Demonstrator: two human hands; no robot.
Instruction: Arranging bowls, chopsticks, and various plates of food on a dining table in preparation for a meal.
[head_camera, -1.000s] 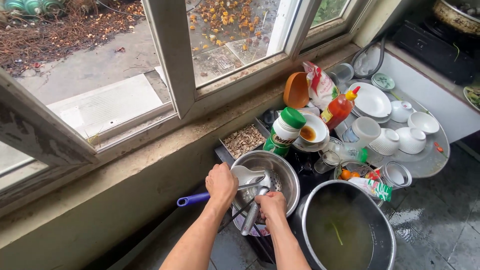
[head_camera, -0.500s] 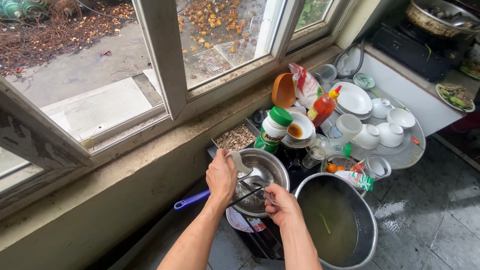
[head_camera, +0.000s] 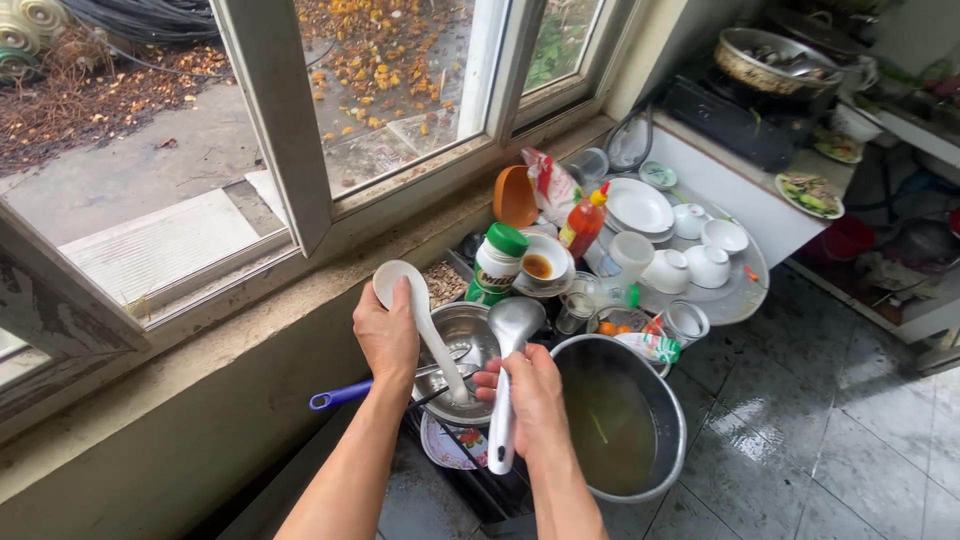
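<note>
My left hand (head_camera: 386, 336) grips a white ladle (head_camera: 418, 318) near its bowl, the bowl raised toward the window sill and the handle running down into a steel bowl (head_camera: 462, 340). My right hand (head_camera: 530, 392) holds a second ladle, grey-white (head_camera: 508, 370), by its handle, its bowl up over the steel bowl's right rim. Both hands hover over that steel bowl, which sits on a dark rack on the floor. A blue-handled utensil (head_camera: 345, 394) sticks out to the left under my left wrist.
A big steel pot of murky water (head_camera: 625, 420) stands right of my hands. Behind are a green-capped jar (head_camera: 497, 262), red sauce bottle (head_camera: 584, 224), orange bowl (head_camera: 514, 196), and a round tray of white cups and plates (head_camera: 740, 290). A stove with a pan (head_camera: 770, 60) sits far right. The floor tiles are wet.
Both hands have lifted out of the steel bowl, each now holding a ladle up; a second ago they were down inside the bowl among the utensils.
</note>
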